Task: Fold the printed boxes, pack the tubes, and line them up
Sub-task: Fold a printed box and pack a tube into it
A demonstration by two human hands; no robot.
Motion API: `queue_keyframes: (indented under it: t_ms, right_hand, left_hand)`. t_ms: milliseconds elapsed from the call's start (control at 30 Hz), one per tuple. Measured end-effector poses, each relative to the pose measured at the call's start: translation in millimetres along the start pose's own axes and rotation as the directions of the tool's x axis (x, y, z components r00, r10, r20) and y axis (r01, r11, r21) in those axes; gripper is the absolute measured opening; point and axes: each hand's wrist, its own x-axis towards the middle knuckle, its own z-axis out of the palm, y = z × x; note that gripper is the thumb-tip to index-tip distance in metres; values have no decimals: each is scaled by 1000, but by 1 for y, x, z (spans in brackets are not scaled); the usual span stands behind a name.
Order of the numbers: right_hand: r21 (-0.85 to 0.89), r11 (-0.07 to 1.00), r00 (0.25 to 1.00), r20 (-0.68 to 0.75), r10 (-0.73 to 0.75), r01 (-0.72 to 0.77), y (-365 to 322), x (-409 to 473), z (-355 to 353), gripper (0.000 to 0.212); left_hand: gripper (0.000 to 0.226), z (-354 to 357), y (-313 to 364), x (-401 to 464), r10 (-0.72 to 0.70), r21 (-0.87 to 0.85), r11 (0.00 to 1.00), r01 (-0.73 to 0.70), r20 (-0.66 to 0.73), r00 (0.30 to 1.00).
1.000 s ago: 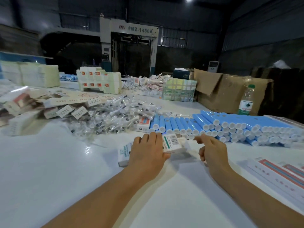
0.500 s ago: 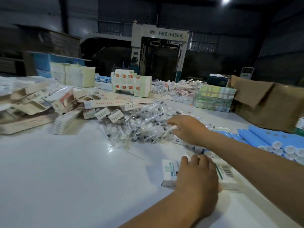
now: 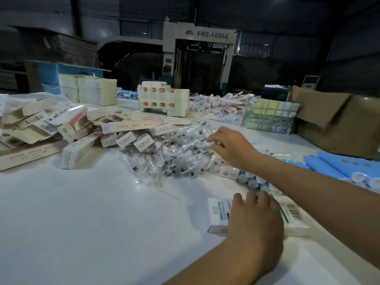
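A white printed box (image 3: 218, 214) with green text and a barcode lies on the white table (image 3: 82, 223). My left hand (image 3: 255, 225) rests flat on top of it, holding it down. My right hand (image 3: 228, 147) reaches across into a pile of clear-wrapped small items (image 3: 174, 157), fingers pinched on one wrapped piece at the pile's right edge. Blue tubes with white caps (image 3: 337, 169) lie in rows at the right, partly hidden by my right forearm.
Loose flat and folded printed cartons (image 3: 82, 130) are heaped at the left. Stacks of carton blanks (image 3: 164, 99) and paper (image 3: 96, 91) stand behind. A wrapped bundle (image 3: 269, 118) and a brown cardboard box (image 3: 339, 120) sit at the back right.
My right hand left the box and reached forward into the clear-wrapped pile. My left hand stayed on the box. The view has turned to the left.
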Motion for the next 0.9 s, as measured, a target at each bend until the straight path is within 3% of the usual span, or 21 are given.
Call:
queue_keyframes:
  t_ms: [67, 133, 200, 267, 333, 400, 500, 600, 833, 900]
  right_hand:
    - [211, 974, 979, -168, 119, -82, 2, -14, -21, 28]
    - [503, 856, 914, -281, 293, -120, 9, -40, -43, 27]
    - [749, 661, 800, -372, 471, -41, 23, -75, -64, 24]
    - [854, 520, 647, -408, 644, 20, 39, -116, -74, 18]
    - [912, 411, 508, -359, 783, 10, 52, -154, -73, 14]
    - [966, 259, 417, -233, 879, -8, 62, -182, -62, 16]
    - [999, 54, 382, -52, 923, 5, 66, -197, -49, 17]
    - [996, 58, 421, -22, 907, -74, 62, -194, -42, 18]
    - [951, 243, 406, -149, 902, -192, 53, -199, -50, 17]
    - [932, 275, 431, -154, 889, -235, 49, -200, -49, 19]
  left_hand:
    - [54, 0, -3, -1, -10, -3, 1000, 10, -45, 999]
    - [56, -1, -4, -1, -27, 2, 1000, 28, -79, 997]
    - [59, -1, -6, 0, -50, -7, 999, 50, -103, 993]
    - [57, -2, -8, 1, -74, -34, 997, 70, -121, 990]
    - [56, -2, -11, 1, -100, -43, 995, 95, -139, 985]
    - [58, -2, -12, 1, -128, -37, 992, 124, -162, 978]
    - [60, -4, -11, 0, -164, -27, 987, 161, -200, 966]
    - [59, -3, -9, -3, -174, -4, 984, 177, -206, 963]
    - [57, -5, -10, -5, -208, -43, 978, 204, -251, 945]
    - [58, -4, -9, -4, -204, -33, 979, 202, -245, 948]
